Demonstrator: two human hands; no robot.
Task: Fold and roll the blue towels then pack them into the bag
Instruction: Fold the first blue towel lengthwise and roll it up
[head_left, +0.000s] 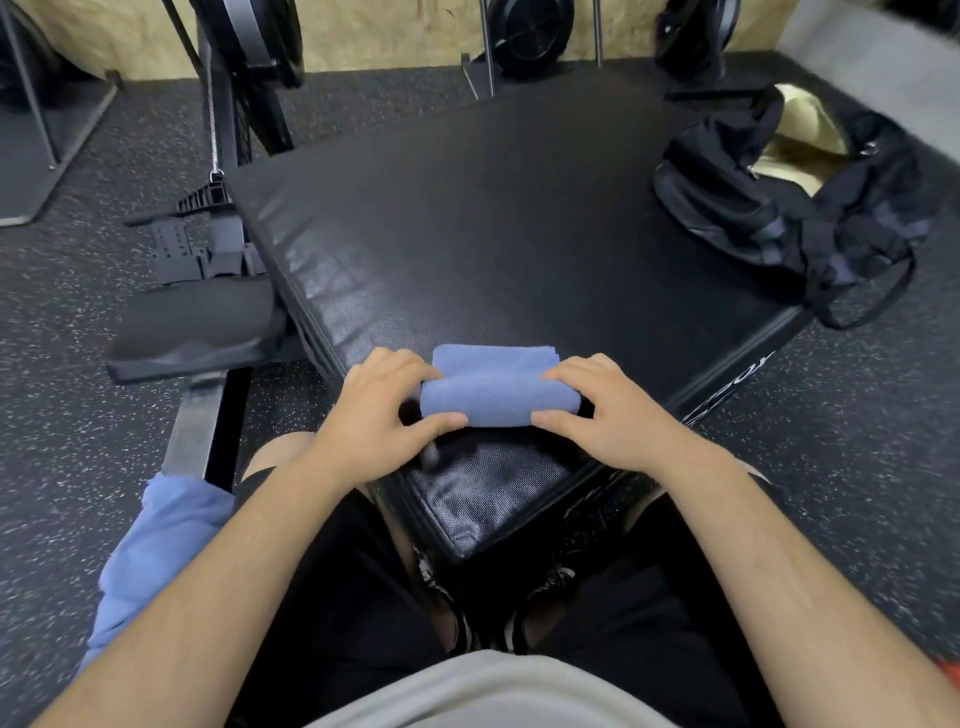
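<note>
A blue towel (496, 397) lies on the near corner of a black padded box (467, 234), mostly rolled, with a short flat tail still showing behind the roll. My left hand (376, 410) grips the roll's left end and my right hand (613, 410) grips its right end, thumbs in front, fingers over the top. A black duffel bag (779, 208) sits on the box's far right corner, unzipped, its tan lining showing. More blue towel cloth (156, 551) hangs at my left side, partly hidden by my left forearm.
A black padded bench seat (192, 327) and its metal frame stand to the left of the box. Weight plates and rack legs (524, 36) line the far wall. Speckled rubber floor (857, 415) surrounds the box. My knees sit against the box's near corner.
</note>
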